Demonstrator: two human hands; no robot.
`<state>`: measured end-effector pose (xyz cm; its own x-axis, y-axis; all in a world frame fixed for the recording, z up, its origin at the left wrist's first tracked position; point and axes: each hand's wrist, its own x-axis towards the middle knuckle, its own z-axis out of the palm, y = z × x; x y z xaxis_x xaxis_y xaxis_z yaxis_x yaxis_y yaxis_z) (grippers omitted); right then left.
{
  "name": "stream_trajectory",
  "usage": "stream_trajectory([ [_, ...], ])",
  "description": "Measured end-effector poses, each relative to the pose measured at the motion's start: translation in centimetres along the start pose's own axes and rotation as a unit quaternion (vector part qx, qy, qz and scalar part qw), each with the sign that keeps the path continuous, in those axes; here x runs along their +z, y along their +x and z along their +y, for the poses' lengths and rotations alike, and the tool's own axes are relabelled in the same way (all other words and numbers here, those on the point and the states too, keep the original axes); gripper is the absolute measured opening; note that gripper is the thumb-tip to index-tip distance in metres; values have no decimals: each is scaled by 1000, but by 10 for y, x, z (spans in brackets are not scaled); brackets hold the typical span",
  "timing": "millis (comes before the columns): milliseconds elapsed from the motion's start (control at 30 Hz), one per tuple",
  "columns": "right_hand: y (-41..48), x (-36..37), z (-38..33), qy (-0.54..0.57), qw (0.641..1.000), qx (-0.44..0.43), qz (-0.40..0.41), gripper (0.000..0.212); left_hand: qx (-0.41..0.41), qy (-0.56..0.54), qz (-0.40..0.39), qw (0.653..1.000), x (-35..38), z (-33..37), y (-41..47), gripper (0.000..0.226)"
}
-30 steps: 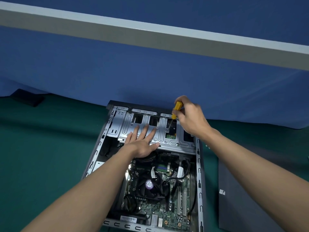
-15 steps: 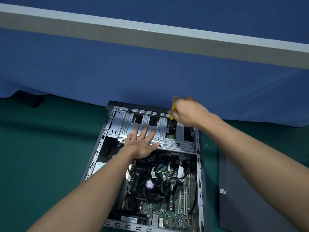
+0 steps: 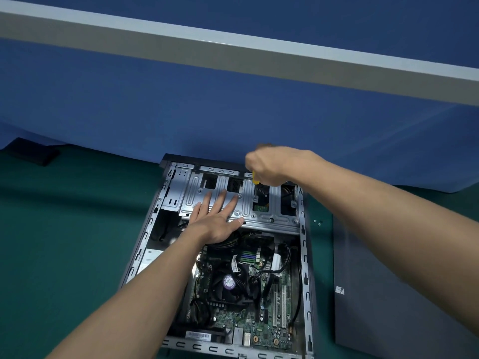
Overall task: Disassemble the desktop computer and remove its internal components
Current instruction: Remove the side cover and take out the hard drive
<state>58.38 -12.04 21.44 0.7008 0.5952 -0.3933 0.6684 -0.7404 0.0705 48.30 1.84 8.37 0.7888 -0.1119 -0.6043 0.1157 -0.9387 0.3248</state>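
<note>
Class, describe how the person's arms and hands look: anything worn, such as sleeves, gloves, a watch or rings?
The left hand and right hand are bare, without gloves. The left forearm and right forearm are uncovered to the picture's edge: no sleeve, watch or band. No ring shows on the left fingers; the right hand's are blurred and mostly hidden.

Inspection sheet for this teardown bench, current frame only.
Surface: green mat.
Job's things: case lying open; drive cage at far end; motherboard and CPU fan exposed.
Clutter: side panel right of case; loose screws between them; black object far left.
Hands: left hand flat on the cage; right hand grips yellow screwdriver over the cage.
Cables: black cables over the motherboard.
Surroundings: blue cloth, grey beam.
</note>
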Motion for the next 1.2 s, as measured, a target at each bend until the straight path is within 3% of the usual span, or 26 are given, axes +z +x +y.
stream_trajectory([
  [167,-2,1,7,-8,1000,-13,-7,23,3,-4,5,1000,0,0,-1,66],
  [300,-5,15,5,-18,998,49,46,51,6,1,6,1000,-1,0,0,66],
  [400,-4,20,3,-1,996,77,50,42,6,0,9,1000,0,0,0,66],
  [533,-7,22,5,26,998,52,40,37,8,-5,22,1000,3,-1,2,66],
  [700,-17,21,11,22,999,2,28,46,9,-7,34,999,5,-2,3,66],
  [967,-9,16,16,76,997,11,6,14,10,-5,36,999,4,-2,3,67],
  [1100,-3,18,15,82,993,83,28,47,8,-5,32,999,4,-2,3,66],
  [1200,-2,19,14,54,993,107,21,46,7,-4,30,1000,3,-1,3,66],
])
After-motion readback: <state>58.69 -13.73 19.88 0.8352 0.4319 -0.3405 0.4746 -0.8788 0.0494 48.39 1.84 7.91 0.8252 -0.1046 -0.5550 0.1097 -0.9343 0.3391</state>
